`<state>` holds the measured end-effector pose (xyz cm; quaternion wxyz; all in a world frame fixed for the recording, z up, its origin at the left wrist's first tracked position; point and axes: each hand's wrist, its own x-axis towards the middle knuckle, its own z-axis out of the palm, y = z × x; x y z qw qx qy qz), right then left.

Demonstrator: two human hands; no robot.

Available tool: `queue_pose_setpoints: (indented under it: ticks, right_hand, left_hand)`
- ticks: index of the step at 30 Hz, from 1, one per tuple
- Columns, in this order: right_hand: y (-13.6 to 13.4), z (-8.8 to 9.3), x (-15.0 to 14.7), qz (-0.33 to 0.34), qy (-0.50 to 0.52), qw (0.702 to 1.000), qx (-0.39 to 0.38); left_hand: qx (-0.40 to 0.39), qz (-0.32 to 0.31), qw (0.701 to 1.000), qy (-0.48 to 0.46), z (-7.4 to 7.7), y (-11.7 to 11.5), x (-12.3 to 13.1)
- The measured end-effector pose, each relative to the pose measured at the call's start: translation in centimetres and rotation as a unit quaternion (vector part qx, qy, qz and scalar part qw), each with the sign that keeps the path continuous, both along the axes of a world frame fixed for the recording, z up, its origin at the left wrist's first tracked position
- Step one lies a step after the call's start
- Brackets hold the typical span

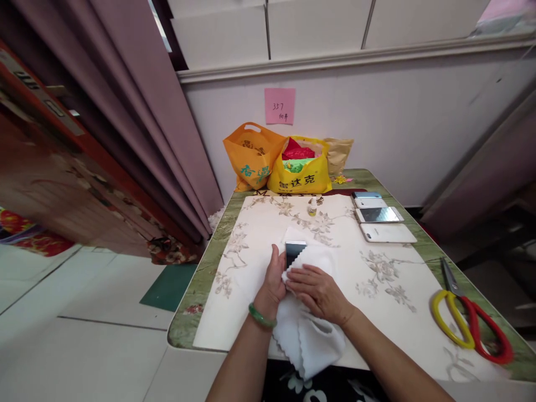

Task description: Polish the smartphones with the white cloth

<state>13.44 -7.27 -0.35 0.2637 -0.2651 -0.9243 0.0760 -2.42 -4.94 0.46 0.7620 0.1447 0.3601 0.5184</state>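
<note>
My left hand (273, 278), with a green bangle at the wrist, grips a phone (295, 251) by its left side. Only the phone's dark upper part and light top edge show; a white cloth (310, 341) with a scalloped edge covers the rest. On top of the cloth lies my right hand (317, 291), its fingers together, holding the fabric against the phone's face. The cloth's loose end hangs down over the table's near edge toward my lap. Beyond the phone stands a small bottle (312, 207) with a white cap.
Several phones (387, 233) lie in a column at the right. Scissors (458, 312) with yellow and red handles rest at the right edge. At the back stand an orange bag (251, 162), a filled yellow bag (301, 180) and a tan packet (338, 155). A floral mat (259, 223) covers the table.
</note>
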Motion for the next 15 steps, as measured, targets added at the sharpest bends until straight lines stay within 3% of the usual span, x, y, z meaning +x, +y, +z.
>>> queue_pose_setpoints:
  ticks: [2, 5, 7, 9, 12, 13, 15]
  right_hand:
    - [0.4, 0.0, -0.5, -0.064, -0.031, 0.997, -0.009]
    - [0.8, -0.4, -1.3, -0.219, -0.028, 0.975, -0.016]
    - [0.6, -0.6, -1.2, -0.259, 0.001, 0.966, -0.011]
    - [0.2, -0.6, -0.8, -0.195, 0.022, 0.981, 0.000]
    - [-0.4, -0.2, -0.2, -0.021, 0.036, 0.999, -0.001]
    - [-0.4, -0.2, -0.2, 0.003, 0.041, 0.999, -0.010]
    - [-0.2, -0.3, -0.2, -0.031, 0.061, 0.997, -0.033]
  left_hand:
    - [-0.008, -0.015, 1.000, 0.003, 0.0, -0.1, 0.1]
    - [-0.005, -0.027, 1.000, 0.006, 0.0, -0.1, 0.1]
    - [0.012, -0.036, 0.999, -0.014, -0.2, 0.0, 0.0]
    - [0.023, -0.013, 0.999, -0.029, -0.3, 0.1, 0.0]
    - [0.008, 0.039, 0.998, -0.040, -0.6, 0.2, -0.1]
    - [-0.001, 0.048, 0.998, -0.045, -0.7, 0.2, 0.0]
    - [-0.010, 0.060, 0.997, -0.048, -0.8, 0.2, 0.1]
